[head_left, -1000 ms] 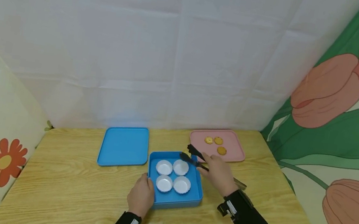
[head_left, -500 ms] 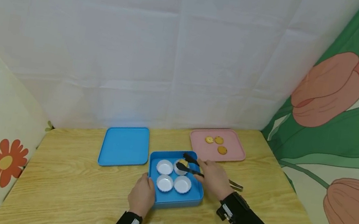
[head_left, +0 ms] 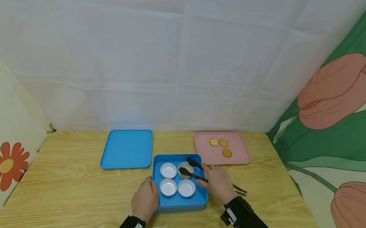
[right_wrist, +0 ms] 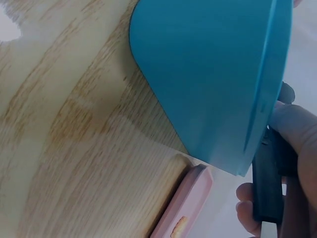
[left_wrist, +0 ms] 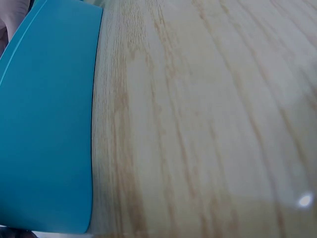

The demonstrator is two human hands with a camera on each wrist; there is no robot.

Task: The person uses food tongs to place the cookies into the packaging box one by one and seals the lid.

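A blue box (head_left: 169,203) holds several white paper cupcake liners, among them a near-left liner (head_left: 168,187). In the far-right liner (head_left: 191,166) lies a cookie (head_left: 183,175), partly hidden by the tongs. My right hand (head_left: 218,183) grips black-tipped tongs (head_left: 196,176) over the box's right wall, their tips apart above that liner. The right wrist view shows the fingers (right_wrist: 297,124) around the tongs' dark handle. My left hand (head_left: 145,200) holds the box's left wall near the front corner; the left wrist view shows mostly the box's outer wall (left_wrist: 47,124).
Behind the box to the right, a pink tray (head_left: 238,156) bears 3 cookies, one of them a round cookie (head_left: 227,153). A flat blue lid or tray (head_left: 128,150) lies at the back left. All rest on a wooden table (head_left: 84,201) before a white cloth backdrop (head_left: 140,64).
My right hand has brought the tongs left and toward me from the box's far-right corner. The cookie they held has gone down into the far-right liner. The left hand stays on the box.
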